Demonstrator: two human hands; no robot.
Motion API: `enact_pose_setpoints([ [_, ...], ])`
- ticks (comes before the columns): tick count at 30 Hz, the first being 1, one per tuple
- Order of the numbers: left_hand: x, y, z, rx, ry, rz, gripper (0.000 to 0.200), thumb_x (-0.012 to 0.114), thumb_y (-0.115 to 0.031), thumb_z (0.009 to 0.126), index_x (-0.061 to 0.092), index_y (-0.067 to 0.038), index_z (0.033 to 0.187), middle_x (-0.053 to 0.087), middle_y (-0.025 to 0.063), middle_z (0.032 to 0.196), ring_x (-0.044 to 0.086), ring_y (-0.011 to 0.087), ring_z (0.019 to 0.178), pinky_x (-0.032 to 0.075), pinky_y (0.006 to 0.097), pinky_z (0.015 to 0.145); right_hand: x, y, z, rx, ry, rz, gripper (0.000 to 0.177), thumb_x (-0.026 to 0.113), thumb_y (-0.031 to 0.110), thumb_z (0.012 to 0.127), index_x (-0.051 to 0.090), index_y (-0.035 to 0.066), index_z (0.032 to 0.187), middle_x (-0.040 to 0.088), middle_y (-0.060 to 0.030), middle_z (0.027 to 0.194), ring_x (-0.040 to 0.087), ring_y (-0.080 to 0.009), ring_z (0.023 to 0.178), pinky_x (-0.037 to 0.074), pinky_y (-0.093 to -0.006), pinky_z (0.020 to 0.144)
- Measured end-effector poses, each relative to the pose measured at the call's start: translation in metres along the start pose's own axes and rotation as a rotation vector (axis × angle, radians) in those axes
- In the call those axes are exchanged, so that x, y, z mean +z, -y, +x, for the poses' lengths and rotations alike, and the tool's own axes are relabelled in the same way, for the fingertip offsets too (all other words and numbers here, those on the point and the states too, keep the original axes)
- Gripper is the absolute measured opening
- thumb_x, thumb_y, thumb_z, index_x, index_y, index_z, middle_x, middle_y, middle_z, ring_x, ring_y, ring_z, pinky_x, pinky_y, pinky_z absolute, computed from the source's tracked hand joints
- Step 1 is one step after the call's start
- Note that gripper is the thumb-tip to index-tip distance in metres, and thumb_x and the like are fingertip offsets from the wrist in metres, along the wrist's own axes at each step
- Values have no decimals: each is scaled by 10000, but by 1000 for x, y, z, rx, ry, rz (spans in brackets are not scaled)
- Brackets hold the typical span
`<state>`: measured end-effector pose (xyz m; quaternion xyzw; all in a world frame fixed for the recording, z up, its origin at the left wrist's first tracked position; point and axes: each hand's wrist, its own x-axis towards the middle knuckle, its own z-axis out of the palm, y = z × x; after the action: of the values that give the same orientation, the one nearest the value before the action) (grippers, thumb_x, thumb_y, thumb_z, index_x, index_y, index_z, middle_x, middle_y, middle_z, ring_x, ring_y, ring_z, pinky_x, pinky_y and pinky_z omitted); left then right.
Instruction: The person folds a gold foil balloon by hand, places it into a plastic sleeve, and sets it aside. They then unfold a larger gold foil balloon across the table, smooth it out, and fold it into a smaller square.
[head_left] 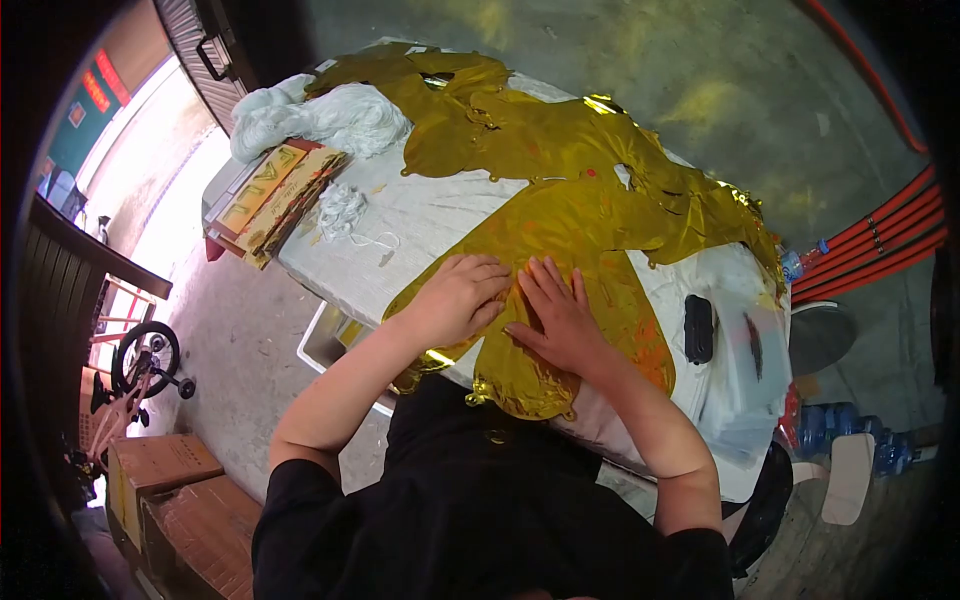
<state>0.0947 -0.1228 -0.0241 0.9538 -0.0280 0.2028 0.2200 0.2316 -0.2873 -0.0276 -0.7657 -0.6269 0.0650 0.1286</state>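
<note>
Concrete floor is seen around a table [440, 215] covered with white cloth, set near a bright open doorway. Gold foil balloons [540, 140] are spread flat over most of the tabletop. The nearest foil piece [600, 250] lies at the near edge and overhangs it slightly.

Left forearm is extended forward from a bent elbow, bare below a black sleeve. The left hand [455, 298] is laid palm down on the nearest foil piece, fingers close together and loosely curled, with nothing gripped.

Right forearm is brought in from the right, wrist angled inward. The right hand [560, 322] is laid flat on the same piece, fingers straight and slightly spread, thumb pointed toward the left hand. Nothing is held. The two hands are just beside each other; contact between them cannot be told.

Also noted on the table:
- a black object [698, 328] to the right
- a stack of printed cards [280, 195] at the far left corner
- a white string bundle [320, 115] beside the stack
</note>
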Motion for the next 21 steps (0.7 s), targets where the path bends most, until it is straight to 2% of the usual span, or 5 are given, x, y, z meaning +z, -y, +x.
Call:
enact_pose_setpoints([
  [10,0,7,0,-13,-22,-148,335,636,-58,751,584,9,1075,581,150,1134,511,329,1103,397,404,948,3,0,-1,2,-11,6,722,539,475,860,313,51,1399,235,-150,1485,167,-303,1395,67,-543,1100],
  [21,-1,7,0,-18,-5,-156,320,647,-57,748,593,19,1054,576,159,1141,508,328,1117,401,405,956,4,6,-1,37,-26,23,716,541,464,858,315,45,1392,244,-159,1476,163,-309,1394,63,-551,1097],
])
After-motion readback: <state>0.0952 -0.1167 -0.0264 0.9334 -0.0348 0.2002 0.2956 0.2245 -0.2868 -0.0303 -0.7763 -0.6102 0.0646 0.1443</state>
